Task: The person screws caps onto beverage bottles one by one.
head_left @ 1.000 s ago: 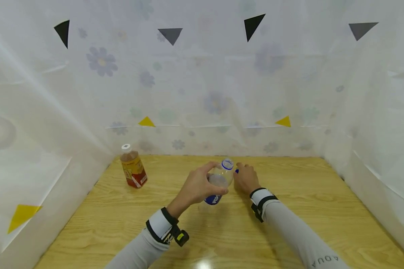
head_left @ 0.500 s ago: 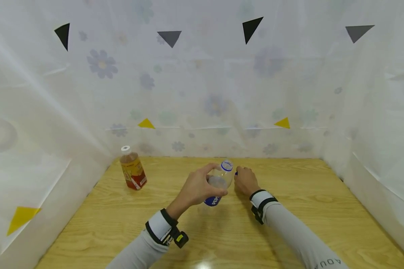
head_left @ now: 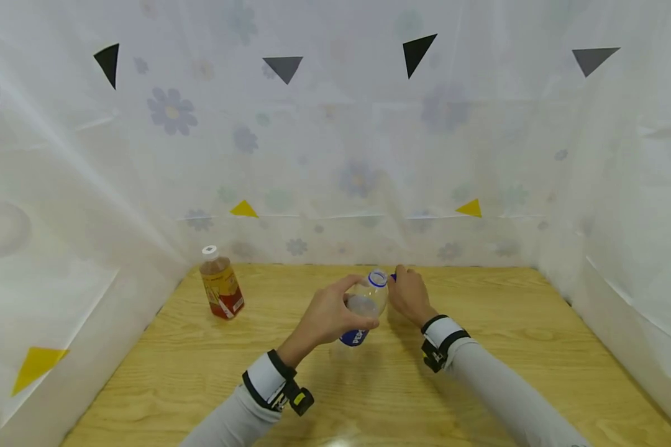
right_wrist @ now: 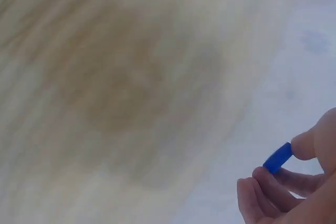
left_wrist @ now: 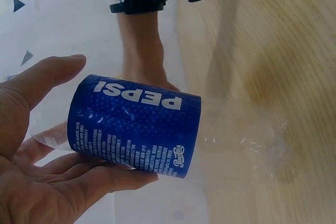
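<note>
My left hand [head_left: 331,313] grips a clear plastic Pepsi bottle [head_left: 363,305] around its upper body, thumb on the near side. The bottle's mouth is uncovered, with a blue ring around its neck. In the left wrist view, the blue Pepsi label [left_wrist: 134,124] lies between thumb and fingers, and the transparent base shows against the wood. Just right of the bottle neck, my right hand [head_left: 410,293] pinches a blue bottle cap [right_wrist: 277,157] between thumb and forefinger. Only a sliver of that cap shows in the head view, apart from the bottle.
A white-capped bottle of amber drink [head_left: 222,287] with a yellow and red label stands at the back left of the wooden table [head_left: 291,403]. Pale flower-printed sheeting [head_left: 335,143] closes off the back and both sides.
My right hand has moved slightly away from me, toward the back sheeting, with the cap in its fingers. The left hand and Pepsi bottle have stayed almost still. The head view has tipped slightly upward.
</note>
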Tool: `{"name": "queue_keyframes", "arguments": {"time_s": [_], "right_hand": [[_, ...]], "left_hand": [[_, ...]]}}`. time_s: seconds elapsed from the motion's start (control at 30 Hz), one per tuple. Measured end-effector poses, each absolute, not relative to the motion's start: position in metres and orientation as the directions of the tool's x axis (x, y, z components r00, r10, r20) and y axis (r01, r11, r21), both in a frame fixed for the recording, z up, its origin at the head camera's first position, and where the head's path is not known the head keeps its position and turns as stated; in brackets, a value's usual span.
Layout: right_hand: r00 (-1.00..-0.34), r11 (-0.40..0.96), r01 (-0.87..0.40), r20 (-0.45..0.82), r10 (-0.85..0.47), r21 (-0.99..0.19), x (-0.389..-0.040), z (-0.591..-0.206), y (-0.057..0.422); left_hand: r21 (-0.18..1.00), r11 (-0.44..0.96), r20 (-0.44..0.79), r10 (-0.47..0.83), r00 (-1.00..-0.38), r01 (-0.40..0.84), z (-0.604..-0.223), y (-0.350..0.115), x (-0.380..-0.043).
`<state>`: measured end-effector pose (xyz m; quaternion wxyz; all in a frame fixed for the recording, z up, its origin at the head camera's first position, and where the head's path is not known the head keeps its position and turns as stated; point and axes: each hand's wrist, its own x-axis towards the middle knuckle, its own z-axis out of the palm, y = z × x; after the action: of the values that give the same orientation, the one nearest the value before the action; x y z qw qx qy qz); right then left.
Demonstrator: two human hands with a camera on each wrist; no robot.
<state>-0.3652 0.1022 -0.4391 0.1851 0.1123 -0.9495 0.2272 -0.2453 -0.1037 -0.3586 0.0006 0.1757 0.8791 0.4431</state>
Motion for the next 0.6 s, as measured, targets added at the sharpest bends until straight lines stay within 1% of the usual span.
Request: {"name": "queue_keyframes", "arguments": {"time_s": [0.1, 0.23, 0.37, 0.47, 0.6], "right_hand": [[-0.897, 0.825, -0.332, 0.424, -0.126, -0.456, -0.357, -0.42, 0.101], [-0.879, 0.777, -0.382, 0.456, -0.137, -0.501, -0.339, -0.397, 0.104], [-0.836, 0.747, -0.451, 0.524, -0.161, -0.489, -0.315, -0.383, 0.109], [-0.806, 0.732, -0.494, 0.562, -0.184, -0.469, -0.296, -0.382, 0.114], [-0.81, 0.723, -0.502, 0.551, -0.2, -0.475, -0.274, -0.389, 0.119]], "left_hand": [[0.779, 0.543, 0.158, 0.313, -0.937, 0.313, -0.358, -0.105, -0.245], [0.773, 0.548, 0.16, 0.319, -0.934, 0.32, -0.357, -0.104, -0.244], [0.757, 0.562, 0.169, 0.325, -0.931, 0.333, -0.356, -0.104, -0.245], [0.748, 0.569, 0.177, 0.326, -0.929, 0.342, -0.356, -0.104, -0.245], [0.751, 0.568, 0.174, 0.323, -0.93, 0.337, -0.357, -0.104, -0.245]]}}
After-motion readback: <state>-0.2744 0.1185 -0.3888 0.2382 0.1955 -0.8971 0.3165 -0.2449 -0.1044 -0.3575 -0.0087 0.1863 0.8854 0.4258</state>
